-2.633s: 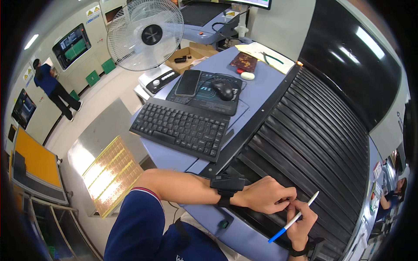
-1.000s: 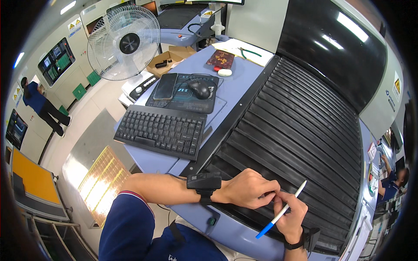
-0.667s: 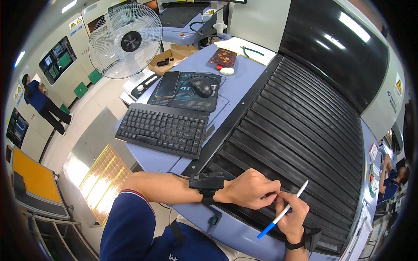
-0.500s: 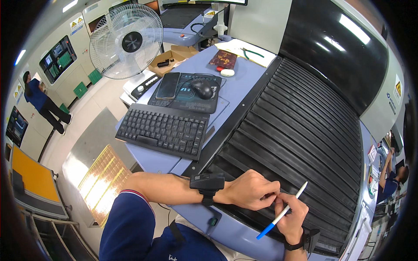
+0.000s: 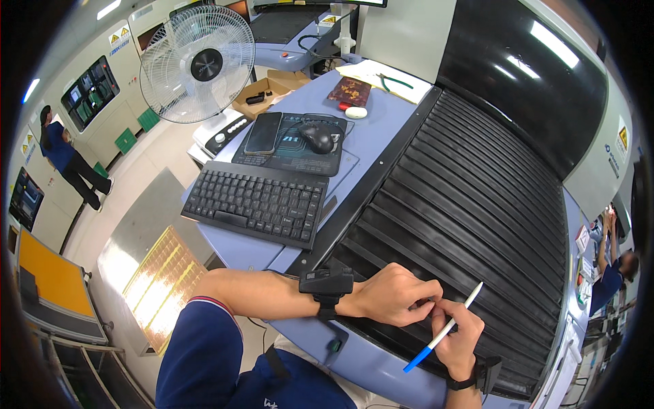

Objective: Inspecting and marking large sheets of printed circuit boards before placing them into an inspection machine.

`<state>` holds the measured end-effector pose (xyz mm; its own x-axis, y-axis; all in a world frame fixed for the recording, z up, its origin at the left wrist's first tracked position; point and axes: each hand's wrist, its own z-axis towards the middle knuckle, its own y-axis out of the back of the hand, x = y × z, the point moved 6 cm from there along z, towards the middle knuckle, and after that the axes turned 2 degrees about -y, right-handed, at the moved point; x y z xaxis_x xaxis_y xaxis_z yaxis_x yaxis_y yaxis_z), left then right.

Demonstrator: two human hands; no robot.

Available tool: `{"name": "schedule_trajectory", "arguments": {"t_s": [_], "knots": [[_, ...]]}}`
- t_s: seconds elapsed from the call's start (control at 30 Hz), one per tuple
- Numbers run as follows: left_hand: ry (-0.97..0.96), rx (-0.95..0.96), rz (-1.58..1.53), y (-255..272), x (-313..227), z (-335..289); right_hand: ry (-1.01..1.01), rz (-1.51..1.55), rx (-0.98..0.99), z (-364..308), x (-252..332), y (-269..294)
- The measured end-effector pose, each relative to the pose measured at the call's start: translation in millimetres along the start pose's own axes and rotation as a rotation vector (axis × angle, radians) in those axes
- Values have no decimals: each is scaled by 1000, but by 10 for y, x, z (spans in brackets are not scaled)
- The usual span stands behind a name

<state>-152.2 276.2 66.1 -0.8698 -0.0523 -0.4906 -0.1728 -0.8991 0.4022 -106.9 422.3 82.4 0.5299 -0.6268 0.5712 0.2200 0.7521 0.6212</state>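
Note:
My left hand [image 5: 397, 295] has its fingers curled and pinched together, the fingertips meeting those of my right hand [image 5: 460, 335]. Whatever may be between the fingertips is hidden. A white pen with a blue end [image 5: 441, 335] lies slantwise across the right hand, held by its fingers, with the blue end pointing down toward me. Both hands are over the near part of a black ribbed cover [image 5: 470, 204]. Each wrist wears a black strapped device, the one on my left wrist [image 5: 327, 283] being bulkier.
Left of the ribbed cover are a black keyboard [image 5: 255, 204], a mouse [image 5: 317, 138], a phone [image 5: 263, 133] and a white fan [image 5: 204, 65]. Green-handled pliers [image 5: 395, 82] rest on paper farther back. People stand at the far left [image 5: 65, 153] and right [image 5: 610, 279].
My hands have barely shifted, still meeting at the fingertips, and the pen has moved only slightly. The person at the right has changed posture a little.

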Motion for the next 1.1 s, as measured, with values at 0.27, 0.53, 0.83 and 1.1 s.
{"name": "schedule_trajectory", "arguments": {"t_s": [0.27,0.53,0.83,1.1], "knots": [[7,8,-43,-2,-11,13,-2,10,2,-8,-22,7],[48,17,-18,-13,33,-10,-35,-17,24,36,16,23],[38,20,-40,8,12,-4,-14,3,-2,9,-2,12],[51,64,-40,6,-14,-10,8,4,-1,-6,8,15]]}}
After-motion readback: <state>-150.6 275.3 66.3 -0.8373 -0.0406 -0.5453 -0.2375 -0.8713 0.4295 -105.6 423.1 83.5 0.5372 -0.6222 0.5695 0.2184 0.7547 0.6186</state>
